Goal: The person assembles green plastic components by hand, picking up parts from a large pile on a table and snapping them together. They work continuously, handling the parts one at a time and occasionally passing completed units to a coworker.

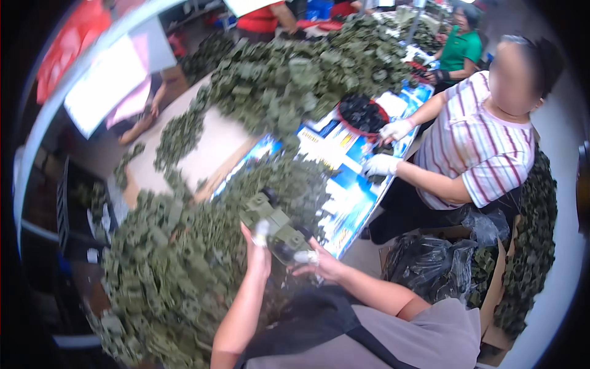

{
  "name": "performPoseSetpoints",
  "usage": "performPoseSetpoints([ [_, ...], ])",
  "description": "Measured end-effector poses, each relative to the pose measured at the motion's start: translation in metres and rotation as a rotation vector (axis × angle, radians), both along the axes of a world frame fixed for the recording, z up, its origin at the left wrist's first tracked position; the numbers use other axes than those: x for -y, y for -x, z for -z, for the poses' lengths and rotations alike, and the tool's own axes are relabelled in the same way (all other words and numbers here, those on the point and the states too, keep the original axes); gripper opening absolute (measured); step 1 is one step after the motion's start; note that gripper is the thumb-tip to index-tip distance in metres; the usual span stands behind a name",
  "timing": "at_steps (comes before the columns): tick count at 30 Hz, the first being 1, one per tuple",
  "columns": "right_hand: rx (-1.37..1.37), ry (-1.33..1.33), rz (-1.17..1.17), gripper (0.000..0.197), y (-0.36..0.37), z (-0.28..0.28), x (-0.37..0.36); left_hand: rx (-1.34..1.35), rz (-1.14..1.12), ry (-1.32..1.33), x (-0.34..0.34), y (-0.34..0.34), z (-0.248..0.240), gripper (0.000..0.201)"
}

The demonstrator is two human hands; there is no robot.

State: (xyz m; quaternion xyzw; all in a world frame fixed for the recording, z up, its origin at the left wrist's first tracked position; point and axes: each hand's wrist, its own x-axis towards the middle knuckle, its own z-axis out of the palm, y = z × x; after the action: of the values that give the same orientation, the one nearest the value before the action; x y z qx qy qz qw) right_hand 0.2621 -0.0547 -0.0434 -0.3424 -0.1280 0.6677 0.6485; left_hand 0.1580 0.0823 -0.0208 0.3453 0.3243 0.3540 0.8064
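Both hands, left hand (258,246) and right hand (322,263), pinch a green toy piece (275,222), long axis running upper-left to lower-right, beside the crowded green heap (166,264).

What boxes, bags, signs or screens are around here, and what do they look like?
Printed sheets: lying flat on the long table, blue with yellow and white patches.
Bright panel: upper left, a slanted white rectangle, maybe a screen or a window.
Black plastic bags: on the floor at right, shiny and crumpled.
Cardboard box: lower right, brown, holding green parts.
Red basket: on the table, round, full of dark parts.
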Motion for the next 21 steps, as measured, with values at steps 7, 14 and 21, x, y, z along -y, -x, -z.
performPoseSetpoints([
  [7, -0.027, 0.03, 0.59, 0.031, -0.176, 0.026, -0.037, -0.239, 0.2, -0.12, 0.013, 0.002, 0.016, 0.072],
  [14, -0.166, 0.253, 1.239, 0.031, -0.479, 0.076, -0.098, -0.554, -0.208, -0.082, -0.016, 0.081, 0.042, 0.052],
  [21, 0.051, 0.404, 1.582, 0.035, -0.578, 0.1, -0.131, -0.769, -0.239, -0.027, -0.027, 0.093, -0.026, 0.055],
])
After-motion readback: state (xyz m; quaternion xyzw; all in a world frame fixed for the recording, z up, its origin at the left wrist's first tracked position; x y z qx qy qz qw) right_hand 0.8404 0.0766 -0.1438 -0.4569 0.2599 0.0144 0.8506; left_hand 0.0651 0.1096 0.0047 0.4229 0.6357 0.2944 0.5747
